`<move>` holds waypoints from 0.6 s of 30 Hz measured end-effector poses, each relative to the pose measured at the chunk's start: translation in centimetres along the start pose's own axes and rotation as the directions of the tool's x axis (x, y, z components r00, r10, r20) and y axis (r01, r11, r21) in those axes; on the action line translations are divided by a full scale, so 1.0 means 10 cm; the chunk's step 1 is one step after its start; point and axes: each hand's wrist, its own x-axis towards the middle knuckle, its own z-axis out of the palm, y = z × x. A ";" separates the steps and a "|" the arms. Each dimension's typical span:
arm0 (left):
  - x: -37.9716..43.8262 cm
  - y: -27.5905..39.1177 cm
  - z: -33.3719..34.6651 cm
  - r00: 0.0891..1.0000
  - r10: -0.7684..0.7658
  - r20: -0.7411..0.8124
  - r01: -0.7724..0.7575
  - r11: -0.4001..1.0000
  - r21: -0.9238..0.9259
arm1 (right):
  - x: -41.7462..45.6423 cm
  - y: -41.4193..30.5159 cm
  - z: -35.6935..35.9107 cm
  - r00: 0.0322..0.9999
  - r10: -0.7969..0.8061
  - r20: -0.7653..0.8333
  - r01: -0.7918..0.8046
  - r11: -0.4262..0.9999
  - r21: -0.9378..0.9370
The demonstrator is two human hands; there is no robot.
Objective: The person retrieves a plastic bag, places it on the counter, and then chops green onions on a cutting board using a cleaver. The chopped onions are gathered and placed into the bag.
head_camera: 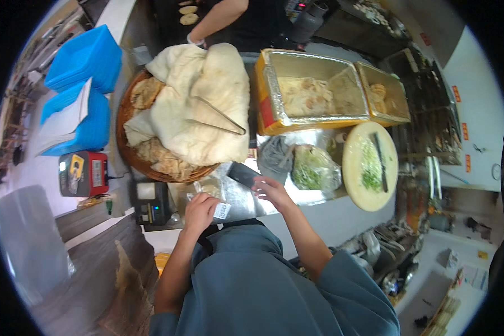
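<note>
At the metal counter [252, 206], my left hand [200, 213] grips a clear plastic bag [210, 187] with pale contents and a printed white label [221, 211] hanging by its fingers. My right hand [272, 192] is at the near corner of a dark smartphone [242, 174], fingers partly curled; whether it grips the phone is unclear. Beyond both hands, a thick off-white cloth [193, 101] covers much of a round wicker basket [126, 143] of flatbreads [159, 156]. Metal tongs [224, 117] lie on the cloth.
Foil-lined boxes [273, 105] hold flatbreads at the back right. A round board [353, 185] bears chopped greens and a knife [380, 164], beside bagged greens [315, 168]. Blue baskets [84, 59], a red-and-black device [84, 173] and a scale [151, 203] stand left. A co-worker's arm [218, 19] reaches in behind.
</note>
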 end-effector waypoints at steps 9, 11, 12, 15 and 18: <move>0.01 0.00 -0.06 0.995 -0.075 -0.073 0.059 0.979 -0.194 | -1.67 1.01 -1.20 0.836 0.183 -0.518 -0.120 0.981 0.153; 0.00 0.02 -0.02 0.991 -0.110 -0.074 0.093 0.976 -0.197 | -1.77 1.25 -1.48 0.808 0.234 -0.541 -0.130 0.966 0.224; 0.02 0.03 -0.01 0.988 -0.118 -0.095 0.098 0.977 -0.190 | -1.78 1.29 -1.53 0.785 0.229 -0.576 -0.108 0.965 0.237; 0.03 0.16 0.06 0.976 -0.153 -0.156 0.128 0.979 -0.157 | -1.48 1.29 -2.00 0.632 0.093 -0.769 -0.005 0.993 0.116; -0.11 0.22 0.12 0.942 -0.312 -0.123 0.304 0.949 -0.080 | -0.87 1.70 -3.41 0.576 -0.366 -0.731 -0.060 0.873 -0.484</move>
